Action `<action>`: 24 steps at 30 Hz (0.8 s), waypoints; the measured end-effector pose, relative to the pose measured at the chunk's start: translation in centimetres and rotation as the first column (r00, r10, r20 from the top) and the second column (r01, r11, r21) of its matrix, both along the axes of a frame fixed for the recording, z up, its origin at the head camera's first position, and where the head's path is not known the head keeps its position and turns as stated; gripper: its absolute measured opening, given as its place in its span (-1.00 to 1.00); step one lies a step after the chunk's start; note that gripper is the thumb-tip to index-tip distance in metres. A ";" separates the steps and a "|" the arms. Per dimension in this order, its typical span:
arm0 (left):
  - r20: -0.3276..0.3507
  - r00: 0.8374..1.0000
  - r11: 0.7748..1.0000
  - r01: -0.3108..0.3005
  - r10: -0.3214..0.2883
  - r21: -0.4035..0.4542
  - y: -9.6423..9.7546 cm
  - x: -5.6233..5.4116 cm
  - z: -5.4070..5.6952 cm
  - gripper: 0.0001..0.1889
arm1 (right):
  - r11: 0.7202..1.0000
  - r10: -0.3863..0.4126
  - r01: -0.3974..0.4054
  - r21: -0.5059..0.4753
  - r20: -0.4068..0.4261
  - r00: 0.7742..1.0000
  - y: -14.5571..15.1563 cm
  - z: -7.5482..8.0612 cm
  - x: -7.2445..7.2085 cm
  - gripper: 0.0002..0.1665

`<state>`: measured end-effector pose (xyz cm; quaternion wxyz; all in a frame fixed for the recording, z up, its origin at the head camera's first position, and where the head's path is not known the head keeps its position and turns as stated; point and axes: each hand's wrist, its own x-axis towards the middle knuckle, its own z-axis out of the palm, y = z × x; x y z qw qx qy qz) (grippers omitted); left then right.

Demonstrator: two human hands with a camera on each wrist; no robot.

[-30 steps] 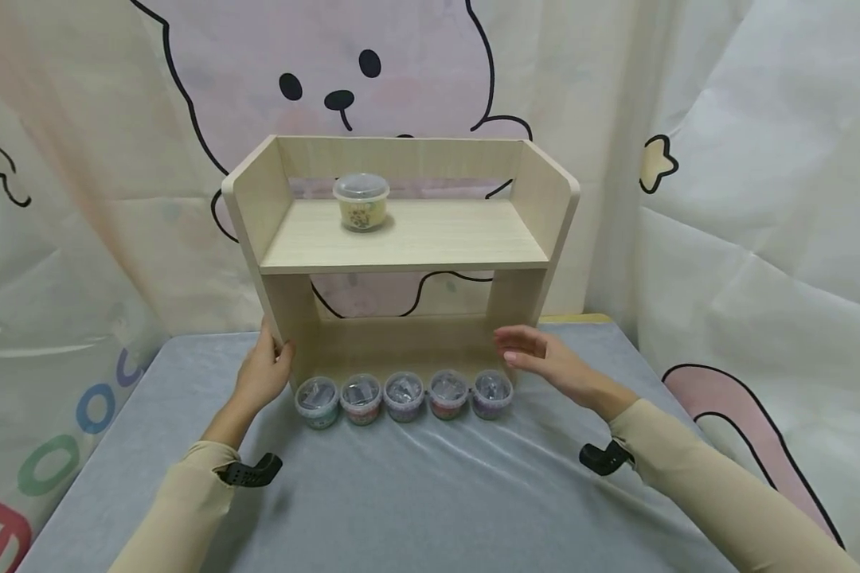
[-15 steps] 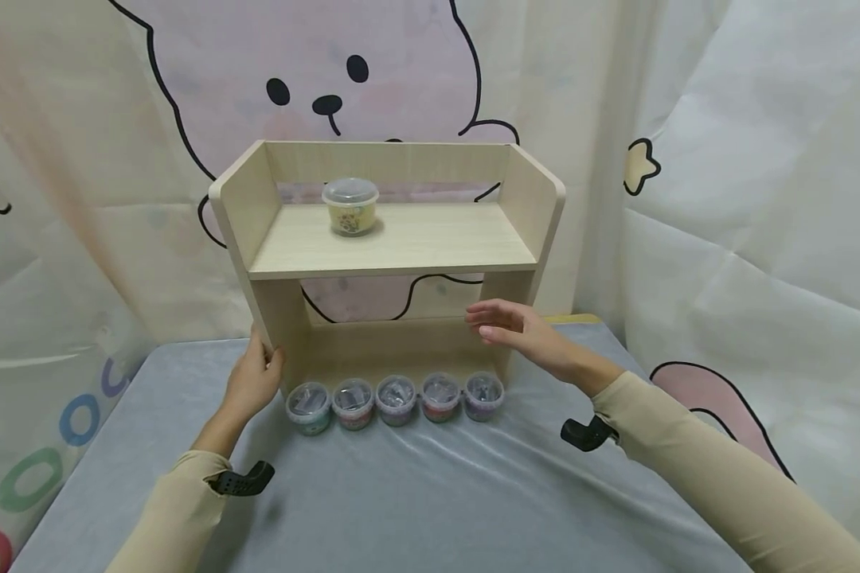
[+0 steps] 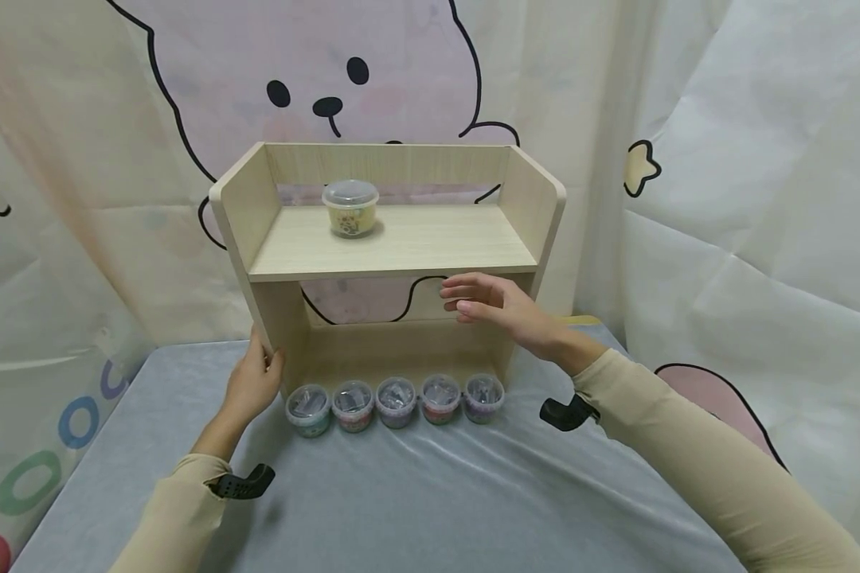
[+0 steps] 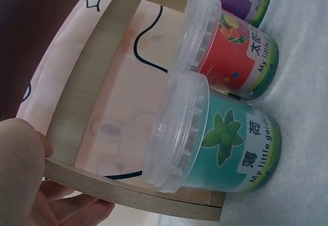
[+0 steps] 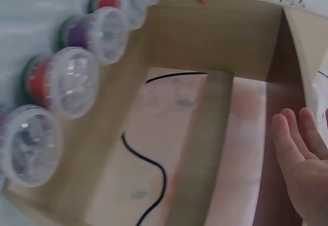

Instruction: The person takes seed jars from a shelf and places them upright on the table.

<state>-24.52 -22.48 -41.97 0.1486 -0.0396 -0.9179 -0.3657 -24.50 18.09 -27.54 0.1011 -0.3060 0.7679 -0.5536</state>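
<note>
My left hand (image 3: 253, 383) grips the left side panel of a pale wooden two-tier shelf (image 3: 401, 248); in the left wrist view the thumb (image 4: 23, 149) lies inside the panel's edge and the fingers outside. My right hand (image 3: 505, 314) hovers before the shelf's right half, just under the upper board, fingers loosely extended, holding nothing. A lidded tub with a yellow label (image 3: 350, 208) stands upright on the upper board. Several clear-lidded tubs stand in a row along the shelf's front foot, among them a teal-labelled tub (image 4: 233, 146) at the left end and a red-labelled tub (image 4: 230, 57) beside it.
The shelf stands on a table with a blue-grey cloth (image 3: 401, 501). Behind it hangs a curtain (image 3: 394, 72) printed with a cartoon bear, and pale curtains flank both sides. A yellow strip (image 3: 580, 320) shows at the table's back edge.
My right hand has risen and moved left, from beside the shelf's lower right side to before the opening under the upper board. My left hand keeps its grip. The head view has shifted slightly.
</note>
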 end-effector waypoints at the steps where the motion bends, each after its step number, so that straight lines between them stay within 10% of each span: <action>1: 0.003 1.000 1.000 0.000 0.000 0.000 0.0 0.0 0.0 -0.39 | 1.000 0.004 -0.004 -0.006 -0.002 1.000 -0.2 0.4 0.0 -0.43; 24: 0.017 1.000 1.000 -0.002 0.002 0.001 0.0 0.0 0.1 -0.36 | 0.977 -0.036 0.047 -0.208 0.055 0.998 -6.3 4.9 -3.0 -0.44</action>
